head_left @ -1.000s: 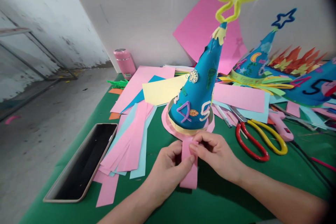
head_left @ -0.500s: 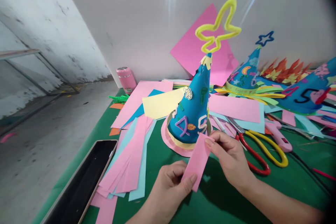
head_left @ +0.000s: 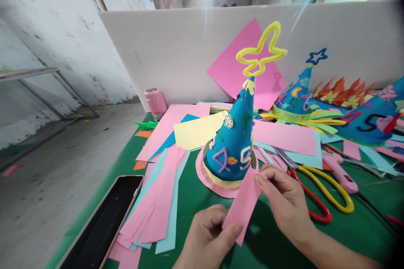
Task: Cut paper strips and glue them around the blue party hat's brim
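Observation:
A pink paper strip [head_left: 243, 207] is stretched at a slant between my two hands, just in front of the blue cone hat [head_left: 235, 138]. My left hand [head_left: 211, 233] pinches its lower end, thumb on top. At the upper end my right hand [head_left: 285, 197] grips it between thumb and fingers. The hat stands upright on a pink and cream brim, with a yellow butterfly-shaped pipe cleaner [head_left: 263, 50] at its tip and a purple and a white figure on its side. Scissors [head_left: 318, 185] with red and yellow handles lie right of my right hand.
Pink and light blue strips [head_left: 158, 201] lie to the left beside a phone [head_left: 104, 222]. A pink bottle [head_left: 155, 103] stands behind. On the right are a pink glue gun [head_left: 342, 172], another cone hat [head_left: 293, 94] and a larger blue hat [head_left: 375, 117]. A white board [head_left: 170, 50] closes off the back.
The whole scene sits slightly lower in the picture as the head view tilts up. Both hands keep their hold on the pink strip, with little change in its position by the hat.

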Demonstrator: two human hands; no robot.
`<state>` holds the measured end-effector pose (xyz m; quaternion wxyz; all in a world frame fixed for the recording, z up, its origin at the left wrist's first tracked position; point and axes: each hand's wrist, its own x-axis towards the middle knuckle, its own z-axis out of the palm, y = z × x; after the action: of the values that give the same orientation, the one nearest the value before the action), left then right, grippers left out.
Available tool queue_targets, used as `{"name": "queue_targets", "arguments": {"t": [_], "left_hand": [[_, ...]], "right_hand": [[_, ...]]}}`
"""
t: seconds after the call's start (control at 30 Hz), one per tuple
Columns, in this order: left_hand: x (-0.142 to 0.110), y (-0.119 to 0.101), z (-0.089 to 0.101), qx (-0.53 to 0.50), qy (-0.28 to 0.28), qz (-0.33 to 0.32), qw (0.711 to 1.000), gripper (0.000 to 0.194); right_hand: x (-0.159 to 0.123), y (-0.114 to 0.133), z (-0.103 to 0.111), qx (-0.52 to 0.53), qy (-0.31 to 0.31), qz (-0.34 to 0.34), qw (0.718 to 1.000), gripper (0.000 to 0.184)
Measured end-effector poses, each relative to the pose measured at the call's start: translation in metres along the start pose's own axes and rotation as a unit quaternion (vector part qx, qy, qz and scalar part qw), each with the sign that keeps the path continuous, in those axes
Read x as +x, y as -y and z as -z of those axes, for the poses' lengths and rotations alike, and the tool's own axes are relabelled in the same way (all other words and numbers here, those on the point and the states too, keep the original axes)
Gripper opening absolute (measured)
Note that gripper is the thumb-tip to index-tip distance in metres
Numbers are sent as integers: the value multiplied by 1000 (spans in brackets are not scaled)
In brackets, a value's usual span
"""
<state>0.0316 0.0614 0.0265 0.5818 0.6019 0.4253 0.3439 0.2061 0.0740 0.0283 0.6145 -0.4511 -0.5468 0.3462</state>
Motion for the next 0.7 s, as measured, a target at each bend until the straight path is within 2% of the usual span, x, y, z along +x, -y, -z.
{"name": "queue_targets", "arguments": {"t": [0.13,0.4,0.7], "left_hand": [[2,-4,1,-21,20,-3,1000,41],[3,-4,2,-50,51,61,996,43],[2,-7,4,-50,38,80,995,48]], "right_hand": [[2,-2,1,-1,-13,0,1000,19],[4,-6,3,3,-24,-5,1000,20],[6,-6,4,21,-27,-10,999,19]]}}
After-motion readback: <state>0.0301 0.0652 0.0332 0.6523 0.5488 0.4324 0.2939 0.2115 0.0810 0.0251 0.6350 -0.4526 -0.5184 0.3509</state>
